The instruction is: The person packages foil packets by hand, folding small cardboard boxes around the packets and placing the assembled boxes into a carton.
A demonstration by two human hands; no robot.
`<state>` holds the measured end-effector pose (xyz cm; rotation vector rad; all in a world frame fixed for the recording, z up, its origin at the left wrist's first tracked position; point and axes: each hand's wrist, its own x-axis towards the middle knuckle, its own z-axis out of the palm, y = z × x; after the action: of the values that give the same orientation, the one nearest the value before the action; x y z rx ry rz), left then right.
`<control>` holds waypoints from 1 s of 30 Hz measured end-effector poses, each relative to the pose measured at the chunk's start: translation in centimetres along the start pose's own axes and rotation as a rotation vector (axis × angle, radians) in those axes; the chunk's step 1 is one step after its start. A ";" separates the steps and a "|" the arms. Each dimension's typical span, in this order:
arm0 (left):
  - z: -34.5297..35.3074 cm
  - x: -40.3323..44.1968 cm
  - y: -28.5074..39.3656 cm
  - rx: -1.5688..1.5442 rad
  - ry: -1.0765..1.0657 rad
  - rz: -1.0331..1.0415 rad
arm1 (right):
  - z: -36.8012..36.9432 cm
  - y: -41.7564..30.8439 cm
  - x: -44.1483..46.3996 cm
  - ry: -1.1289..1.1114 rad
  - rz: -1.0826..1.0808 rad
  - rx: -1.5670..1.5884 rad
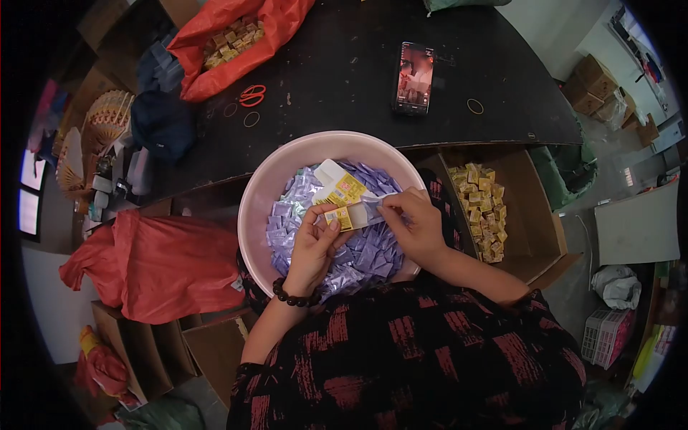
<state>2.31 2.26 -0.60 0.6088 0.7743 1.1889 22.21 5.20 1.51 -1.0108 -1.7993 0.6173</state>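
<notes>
A small yellow-and-white box (pixel 340 219) is pinched in my left hand (pixel 313 244), its open white flap end turned to the right. At that end, my right hand (pixel 416 223) grips a small purple sachet (pixel 372 209) between thumb and fingertips. Both hands are over a pale pink basin (pixel 252 215) filled with loose purple sachets (pixel 369 254). More yellow-and-white cartons (pixel 346 188), with flaps raised, lie on the sachets just behind my hands. Whether the sachet is partly inside the box I cannot tell.
On the dark table (pixel 337 79) are a phone (pixel 414 77), red scissors (pixel 252 94), rubber bands and a red bag (pixel 287 36) of small boxes. A cardboard box (pixel 527 208) right of the basin holds yellow boxes (pixel 484 211). Red bags (pixel 165 265) lie to the left.
</notes>
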 end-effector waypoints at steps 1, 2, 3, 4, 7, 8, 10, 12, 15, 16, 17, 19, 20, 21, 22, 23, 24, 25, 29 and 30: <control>0.0 0.0 -0.1 0.000 0.003 -0.002 | -0.2 0.0 0.2 -0.001 -0.051 -0.057; -0.1 0.0 -0.1 0.014 -0.004 0.006 | -0.3 0.0 0.3 -0.001 -0.102 -0.116; -0.1 0.0 -0.2 0.029 -0.012 0.014 | -0.3 0.0 0.2 0.000 -0.101 -0.116; -0.2 0.0 -0.3 0.030 -0.013 0.013 | -0.1 0.1 0.1 -0.012 -0.157 -0.168; -0.4 0.1 -0.4 0.083 -0.068 0.025 | -0.3 0.3 0.4 -0.061 -0.274 -0.265; -0.4 0.0 -0.4 0.078 -0.062 0.016 | -0.4 0.3 0.4 -0.101 -0.329 -0.308; -0.4 0.0 -0.3 0.074 -0.057 0.005 | -0.3 0.5 0.3 -0.158 -0.366 -0.318; -0.5 0.0 -0.4 0.131 -0.061 -0.019 | -0.3 0.7 0.2 -0.212 -0.403 -0.333; -0.3 -0.1 -0.5 0.078 -0.053 -0.047 | -0.2 0.5 -0.1 -0.251 -0.283 -0.176; -0.1 -0.1 -0.4 0.077 -0.054 -0.047 | -0.3 0.2 -0.1 -0.180 -0.272 -0.178; 0.3 -0.2 -0.3 0.054 -0.041 -0.046 | -0.4 -0.1 -0.2 -0.111 -0.260 -0.181; 0.5 -0.3 -0.4 0.030 -0.031 -0.046 | -0.7 -0.4 -0.1 -0.117 -0.300 -0.216; 0.3 -0.3 -0.3 -0.069 -0.060 -0.108 | -0.8 -0.4 0.0 -0.121 -0.343 -0.251; 0.2 -0.2 -0.2 -0.168 -0.090 -0.168 | -0.7 -0.4 0.0 -0.120 -0.345 -0.252; 0.3 -0.3 0.0 -0.168 -0.091 -0.167 | -0.3 -0.6 -0.1 -0.136 -0.386 -0.267; 0.4 -0.4 0.2 -0.198 -0.107 -0.223 | 0.0 -0.7 -0.2 -0.151 -0.426 -0.281; 0.4 -0.5 0.4 -0.226 -0.124 -0.279 | 0.4 -0.8 -0.3 -0.150 -0.427 -0.282; 0.0 -0.5 0.4 -0.226 -0.125 -0.277 | 0.8 -0.9 -0.5 -0.173 -0.432 -0.249; -0.1 -0.7 1.2 -0.228 -0.273 -0.337 | 1.0 -1.7 -1.3 -0.205 -0.396 -0.128; 0.2 -0.8 1.6 -0.170 -0.294 -0.361 | 1.0 -1.7 -1.4 -0.205 -0.396 -0.128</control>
<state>1.44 1.94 0.89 0.4655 0.5004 0.8002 20.97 3.11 1.72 -0.6605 -2.1686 0.3727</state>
